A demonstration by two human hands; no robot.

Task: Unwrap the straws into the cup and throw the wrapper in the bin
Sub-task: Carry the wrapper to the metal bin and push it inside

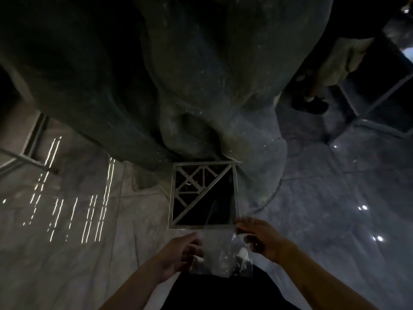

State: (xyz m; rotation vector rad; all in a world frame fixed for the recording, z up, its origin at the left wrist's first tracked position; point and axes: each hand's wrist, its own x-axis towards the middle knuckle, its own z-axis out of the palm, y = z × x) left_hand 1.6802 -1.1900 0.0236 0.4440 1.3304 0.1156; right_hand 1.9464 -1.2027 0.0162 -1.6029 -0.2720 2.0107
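A clear plastic wrapper (220, 245) hangs between my two hands, low in the middle of the head view. My left hand (178, 253) grips its left edge and my right hand (261, 238) pinches its upper right corner. The wrapper's top reaches over the near edge of a square metal bin (172, 198), whose top has a dark open triangle on the near right and a grid of triangular bars on the far left. No straws or cup are visible. The scene is very dark.
A huge grey rock-like sculpture (178, 74) rises right behind the bin. Polished marble floor (335, 209) spreads to both sides. Another person's leg and dark shoe (310, 104) stand at the upper right beside a dark metal-framed box (380, 90).
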